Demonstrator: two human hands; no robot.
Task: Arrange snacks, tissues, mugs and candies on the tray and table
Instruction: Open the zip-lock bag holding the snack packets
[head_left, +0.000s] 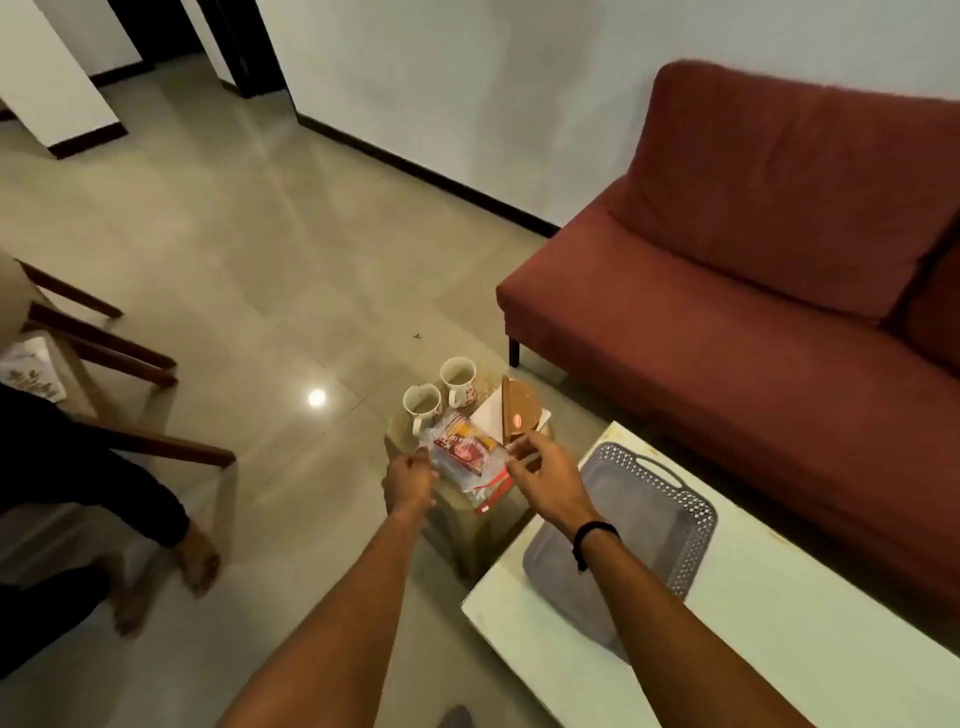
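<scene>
Both hands, left (410, 480) and right (545, 480), pinch a snack bag (467, 457) between them, near 2 mugs (422, 405).

Stool (457, 499) top crowded: two mugs (441, 392) at far edge, napkin holder (519, 415) right, snack bag (467, 452) centre. Tray (691, 514) on desk (779, 649) bare, open from above.

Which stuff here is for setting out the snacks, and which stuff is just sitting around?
For the job: clear snack bag, held at its ends by the left hand and right hand; two mugs; wooden tissue holder; grey tray; white table; small stool.

Just around: red sofa; wooden chair; another person's feet.
</scene>
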